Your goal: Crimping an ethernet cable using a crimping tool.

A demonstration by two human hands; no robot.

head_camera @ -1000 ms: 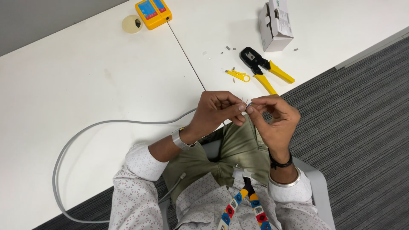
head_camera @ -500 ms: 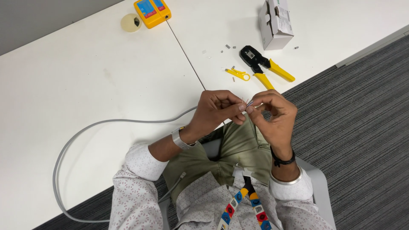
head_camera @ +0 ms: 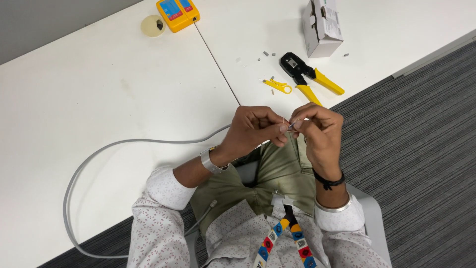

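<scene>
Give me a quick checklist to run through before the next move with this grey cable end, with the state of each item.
1. Cable end pinched by both hands: left hand and right hand meet on the wire tips: ok.
2. Wire order at the tips: too small to see: cannot tell.
3. Grey cable lies loose on the white table, no kinks seen: ok.
4. Yellow-handled crimping tool lying near the hands: ok.
5. Small yellow stripper beside it: ok.
6. Connector plug in the fingers: cannot tell.

A small white and grey cardboard box (head_camera: pixel 321 27) stands at the far right side of the white tabletop (head_camera: pixel 99 99), with its flap open. Far in the middle lies a yellow rectangular device (head_camera: pixel 177 13) with a blue label on top.
</scene>
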